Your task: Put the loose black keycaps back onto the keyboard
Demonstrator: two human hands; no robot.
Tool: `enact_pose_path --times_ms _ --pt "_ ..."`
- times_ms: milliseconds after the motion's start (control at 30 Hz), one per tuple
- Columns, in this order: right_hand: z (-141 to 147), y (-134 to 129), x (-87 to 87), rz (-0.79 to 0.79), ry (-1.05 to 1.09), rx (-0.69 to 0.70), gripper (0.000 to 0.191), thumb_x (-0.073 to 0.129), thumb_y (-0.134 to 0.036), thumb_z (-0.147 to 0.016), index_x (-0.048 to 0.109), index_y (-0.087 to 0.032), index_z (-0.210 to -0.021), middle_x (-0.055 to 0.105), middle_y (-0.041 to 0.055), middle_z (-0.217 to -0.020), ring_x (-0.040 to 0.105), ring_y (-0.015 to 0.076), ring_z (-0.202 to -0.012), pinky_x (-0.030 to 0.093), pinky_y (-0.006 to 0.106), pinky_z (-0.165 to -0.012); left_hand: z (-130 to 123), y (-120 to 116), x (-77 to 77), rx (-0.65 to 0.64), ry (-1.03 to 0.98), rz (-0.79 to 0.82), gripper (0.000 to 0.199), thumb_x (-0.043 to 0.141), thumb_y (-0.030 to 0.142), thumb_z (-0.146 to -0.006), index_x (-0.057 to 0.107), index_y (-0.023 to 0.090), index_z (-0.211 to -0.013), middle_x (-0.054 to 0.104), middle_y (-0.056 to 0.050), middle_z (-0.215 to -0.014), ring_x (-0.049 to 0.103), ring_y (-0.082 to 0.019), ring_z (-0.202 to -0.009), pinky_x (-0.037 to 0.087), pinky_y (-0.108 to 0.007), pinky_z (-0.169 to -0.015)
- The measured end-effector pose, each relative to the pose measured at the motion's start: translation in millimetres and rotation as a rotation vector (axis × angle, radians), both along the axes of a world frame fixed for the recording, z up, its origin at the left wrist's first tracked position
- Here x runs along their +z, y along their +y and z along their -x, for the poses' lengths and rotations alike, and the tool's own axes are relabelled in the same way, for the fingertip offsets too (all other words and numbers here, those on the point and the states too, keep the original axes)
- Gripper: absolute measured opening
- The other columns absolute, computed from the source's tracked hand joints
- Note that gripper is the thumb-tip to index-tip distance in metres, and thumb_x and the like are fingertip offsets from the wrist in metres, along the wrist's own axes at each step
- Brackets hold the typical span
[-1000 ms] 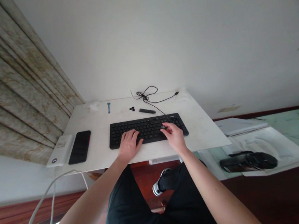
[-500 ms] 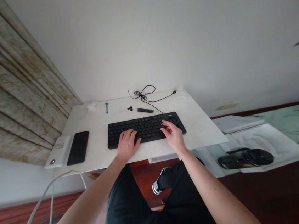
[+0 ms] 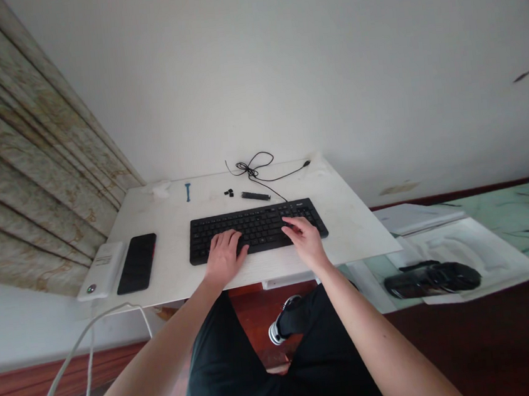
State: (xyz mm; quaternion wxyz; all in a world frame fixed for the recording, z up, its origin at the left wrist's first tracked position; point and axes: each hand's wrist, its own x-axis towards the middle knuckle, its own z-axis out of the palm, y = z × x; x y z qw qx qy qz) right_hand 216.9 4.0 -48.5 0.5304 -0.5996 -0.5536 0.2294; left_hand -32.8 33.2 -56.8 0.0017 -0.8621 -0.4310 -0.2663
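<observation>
A black keyboard (image 3: 260, 227) lies on the white table (image 3: 357, 226). My left hand (image 3: 224, 256) rests on its lower left part, thumb apart from the fingers, holding nothing. Over the right part of the keyboard is my right hand (image 3: 304, 239), its thumb and index finger brought near each other; whether something small is between them cannot be made out. Behind the keyboard lie several small black pieces (image 3: 229, 193), a dark flat bar (image 3: 255, 196) and a blue tool (image 3: 188, 192). The keyboard's black cable (image 3: 249, 169) is coiled by the wall.
At the left are a black phone (image 3: 137, 263) and a white box-shaped device (image 3: 102, 272), with a white cable (image 3: 64, 364) hanging at the table's edge. To the right, lower down, a black glossy object (image 3: 433, 278) lies on white packaging (image 3: 492, 256).
My right hand's index finger has lowered and moved slightly left over the keyboard. My left hand stays in place. The whole view has shifted slightly.
</observation>
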Motion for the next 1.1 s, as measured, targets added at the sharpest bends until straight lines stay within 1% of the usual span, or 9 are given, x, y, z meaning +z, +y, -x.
enact_pose_path --times_ms 100,200,267,367,533,700,800,933,1100 --pt "3 0 -0.8 0.050 0.184 0.038 0.040 0.066 -0.052 -0.083 0.073 -0.023 -0.109 0.064 0.0073 -0.101 0.059 0.0155 -0.074 0.054 0.031 -0.064 0 0 0.5 -0.003 0.001 -0.005 0.031 0.052 0.034 -0.095 0.056 0.017 -0.121 0.064 -0.013 -0.119 0.059 -0.029 -0.112 0.043 -0.048 -0.101" --pt "8 -1 0.7 0.088 0.432 0.058 0.046 0.072 -0.054 -0.077 0.070 -0.022 -0.110 0.066 0.0043 -0.092 0.062 0.0155 -0.074 0.056 0.033 -0.065 0 0 0.6 -0.004 -0.002 -0.001 0.032 0.052 0.035 -0.096 0.056 0.017 -0.122 0.064 -0.013 -0.119 0.059 -0.029 -0.112 0.043 -0.048 -0.101" --pt "11 -3 4.0 0.109 0.561 0.071 0.044 0.077 -0.052 -0.073 0.071 -0.021 -0.105 0.067 0.0032 -0.086 0.064 0.0165 -0.077 0.057 0.035 -0.070 0 0 0.5 -0.003 -0.003 0.003 0.032 0.052 0.035 -0.096 0.056 0.018 -0.122 0.064 -0.013 -0.118 0.059 -0.029 -0.112 0.043 -0.048 -0.101" --pt "14 -7 11.8 0.143 0.695 0.126 0.038 0.081 -0.048 -0.071 0.073 -0.021 -0.098 0.070 0.0043 -0.088 0.066 0.0173 -0.080 0.057 0.037 -0.076 0 0 0.2 -0.005 -0.001 0.004 0.032 0.052 0.035 -0.096 0.056 0.017 -0.122 0.064 -0.013 -0.118 0.059 -0.029 -0.112 0.043 -0.047 -0.100" --pt "18 -14 23.9 0.168 0.872 0.232 0.032 0.080 -0.044 -0.074 0.075 -0.023 -0.098 0.070 0.0032 -0.091 0.065 0.0138 -0.077 0.057 0.033 -0.076 0 0 -0.1 -0.002 0.003 0.003 0.032 0.052 0.035 -0.096 0.056 0.017 -0.121 0.064 -0.013 -0.119 0.058 -0.029 -0.112 0.043 -0.048 -0.100" --pt "20 -15 27.2 0.185 0.926 0.274 0.032 0.081 -0.043 -0.074 0.075 -0.024 -0.099 0.069 0.0017 -0.088 0.062 0.0116 -0.074 0.058 0.031 -0.075 0 -1 0.1 0.007 0.005 0.008 0.032 0.052 0.035 -0.096 0.057 0.017 -0.122 0.064 -0.013 -0.119 0.058 -0.029 -0.113 0.043 -0.048 -0.100" --pt "19 -15 24.5 0.206 0.913 0.268 0.035 0.082 -0.043 -0.072 0.075 -0.024 -0.100 0.070 0.0022 -0.090 0.064 0.0118 -0.074 0.059 0.034 -0.079 0 0 0.3 0.005 0.013 0.007 0.031 0.052 0.035 -0.096 0.058 0.017 -0.121 0.064 -0.013 -0.118 0.058 -0.029 -0.112 0.042 -0.048 -0.101" --pt "13 -16 16.9 0.256 0.842 0.220 0.034 0.083 -0.042 -0.071 0.075 -0.021 -0.097 0.073 0.0056 -0.095 0.069 0.0166 -0.082 0.058 0.043 -0.090 0 0 0.7 0.000 0.021 0.008 0.029 0.052 0.035 -0.096 0.061 0.018 -0.117 0.064 -0.013 -0.117 0.059 -0.029 -0.111 0.042 -0.049 -0.101" --pt "1 -20 8.8 0.327 0.789 0.158 0.031 0.085 -0.037 -0.067 0.076 -0.017 -0.090 0.074 0.0088 -0.094 0.071 0.0211 -0.087 0.057 0.046 -0.094 -2 -1 0.6 -0.039 0.023 0.006 0.031 0.051 0.034 -0.096 0.061 0.018 -0.120 0.063 -0.014 -0.122 0.058 -0.029 -0.116 0.042 -0.051 -0.104"
